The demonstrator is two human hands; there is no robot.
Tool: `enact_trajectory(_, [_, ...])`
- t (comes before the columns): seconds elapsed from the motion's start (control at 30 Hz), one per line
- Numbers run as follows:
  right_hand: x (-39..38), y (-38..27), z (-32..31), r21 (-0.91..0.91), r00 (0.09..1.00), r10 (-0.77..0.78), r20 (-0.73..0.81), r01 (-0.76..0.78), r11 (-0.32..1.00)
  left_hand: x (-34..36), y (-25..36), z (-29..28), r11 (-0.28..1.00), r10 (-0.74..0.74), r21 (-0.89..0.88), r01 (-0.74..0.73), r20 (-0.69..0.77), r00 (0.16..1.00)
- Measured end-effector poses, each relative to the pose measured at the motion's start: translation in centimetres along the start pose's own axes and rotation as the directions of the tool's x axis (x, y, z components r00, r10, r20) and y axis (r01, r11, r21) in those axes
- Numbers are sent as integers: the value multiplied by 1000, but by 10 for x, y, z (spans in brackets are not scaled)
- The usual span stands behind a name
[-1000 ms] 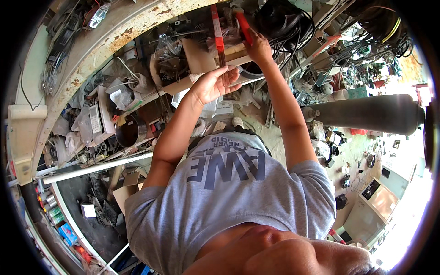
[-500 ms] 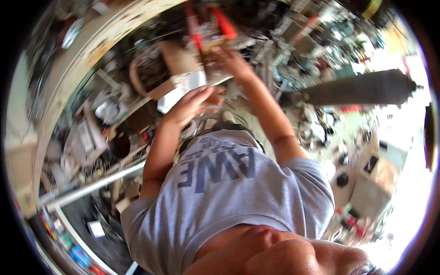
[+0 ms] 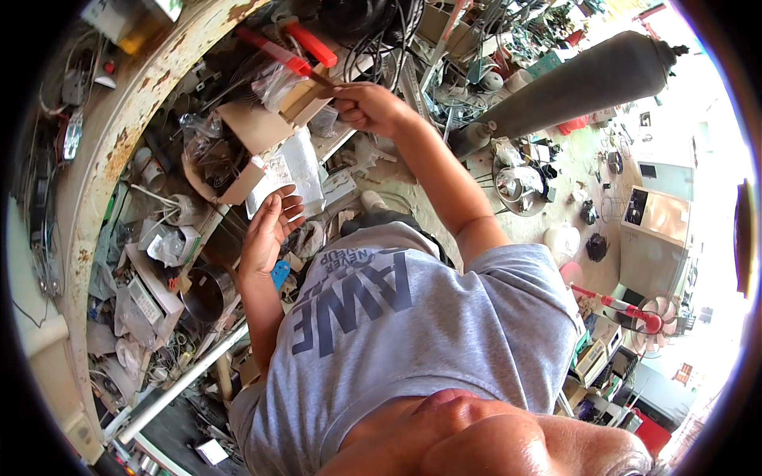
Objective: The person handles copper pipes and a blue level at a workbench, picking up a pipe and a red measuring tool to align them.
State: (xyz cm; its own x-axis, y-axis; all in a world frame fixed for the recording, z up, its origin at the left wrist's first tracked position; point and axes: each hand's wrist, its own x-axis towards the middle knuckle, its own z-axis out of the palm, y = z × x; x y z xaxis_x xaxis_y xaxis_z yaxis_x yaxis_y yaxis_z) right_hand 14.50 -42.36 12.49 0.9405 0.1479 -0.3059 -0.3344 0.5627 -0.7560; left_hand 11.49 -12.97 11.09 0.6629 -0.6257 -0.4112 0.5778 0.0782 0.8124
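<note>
the right hand (image 3: pixel 371 108) has its fingers bent, thumb and forefinger apparently pinching the near end of a dark strip (image 3: pixel 322 80), which pokes out of a red sleeve (image 3: pixel 278 54) beyond the knuckles. with only that short tip gripped, the long sleeve could tip or slide off if the pinch loosens; i cannot tell how firmly it sits. if the strip has a sharp edge, which is too small to make out, it could nick the fingertips.

the left hand (image 3: pixel 266 238) grasps nothing, its palm turned up and fingers loosely curled, near a white packet (image 3: pixel 298 166) in clear plastic. it gives the strip no support, so any slip rests on the right hand alone.

just beside the strip stands an open cardboard box (image 3: pixel 255 127); a sideways sweep could snag its flap. a second red bar (image 3: pixel 311 44) lies close by, and the two could knock or be confused. farther out, black cables (image 3: pixel 389 40) could catch the far end, and a dropped piece could vanish among the clutter. past the right forearm, a grey cylinder (image 3: pixel 571 87) might be bumped by a wide swing.
</note>
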Motion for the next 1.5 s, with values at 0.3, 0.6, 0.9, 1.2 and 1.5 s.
enact_trajectory(0.3, [4,15,-12,-134,982,78,-171,-101,986,-10,-24,-27,995,83,-45,-85,-34,996])
enact_trajectory(0.6, [1,48,-37,261,979,45,200,-97,960,-39,-23,-42,996,93,-7,-94,-109,990])
enact_trajectory(0.9, [-4,122,18,-200,957,290,-7,-286,937,-48,-66,-115,958,207,283,-44,-579,788])
enact_trajectory(1.2, [6,149,101,-615,943,296,152,-145,775,22,-67,-163,888,95,-406,-218,-300,949])
enact_trajectory(1.5, [22,181,104,-765,921,330,208,-57,642,20,-41,-164,832,182,-469,-295,-271,945])
